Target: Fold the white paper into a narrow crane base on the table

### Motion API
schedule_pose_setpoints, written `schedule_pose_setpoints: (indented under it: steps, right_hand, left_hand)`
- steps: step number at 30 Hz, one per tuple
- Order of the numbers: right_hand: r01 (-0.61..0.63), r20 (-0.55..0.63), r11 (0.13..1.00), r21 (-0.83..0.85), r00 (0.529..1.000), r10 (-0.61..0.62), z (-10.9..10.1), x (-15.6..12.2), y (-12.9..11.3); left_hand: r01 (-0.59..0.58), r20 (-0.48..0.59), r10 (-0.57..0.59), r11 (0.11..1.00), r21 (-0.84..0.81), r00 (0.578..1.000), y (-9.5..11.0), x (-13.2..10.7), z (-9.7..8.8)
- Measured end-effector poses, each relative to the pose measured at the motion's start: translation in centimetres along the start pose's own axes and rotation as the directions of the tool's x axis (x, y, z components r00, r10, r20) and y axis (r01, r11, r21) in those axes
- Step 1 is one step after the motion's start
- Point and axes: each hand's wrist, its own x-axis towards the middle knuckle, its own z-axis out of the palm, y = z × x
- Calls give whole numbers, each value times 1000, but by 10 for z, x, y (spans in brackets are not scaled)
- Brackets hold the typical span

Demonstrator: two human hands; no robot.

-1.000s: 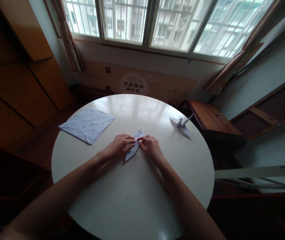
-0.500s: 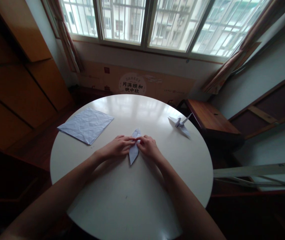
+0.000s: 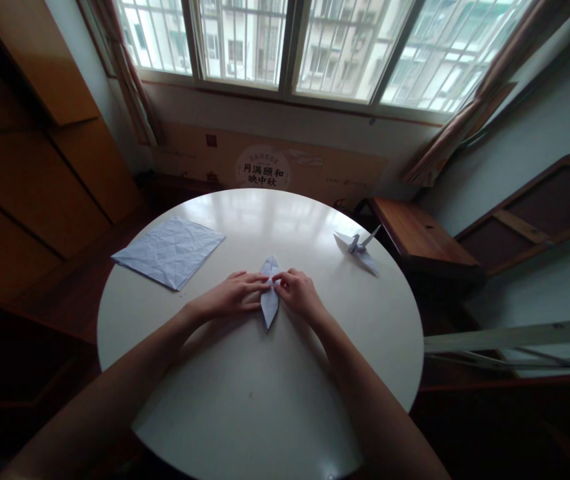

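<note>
On the round white counter [image 3: 245, 400], the left hand [image 3: 232, 297] and right hand [image 3: 299, 293] both pinch a pointy folded paper [image 3: 269, 300] lying flat in the middle. Farther left lies a creased paper sheet [image 3: 169, 250]. Far right sits a finished paper crane [image 3: 359, 248].

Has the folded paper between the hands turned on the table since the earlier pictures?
Yes. The folded paper has turned: its near tip pointed toward the creased sheet side before, and it now points almost straight at the person, along the white table.
</note>
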Motion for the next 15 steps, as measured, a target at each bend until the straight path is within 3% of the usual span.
schedule_pose_setpoints:
  steps: [15]
  right_hand:
    - [19, 7, 1000, -3, 1000, -19, 3, 1, -1]
  left_hand:
    - [-4, -78, 5, 1000, 6, 997, 3, 2, 3]
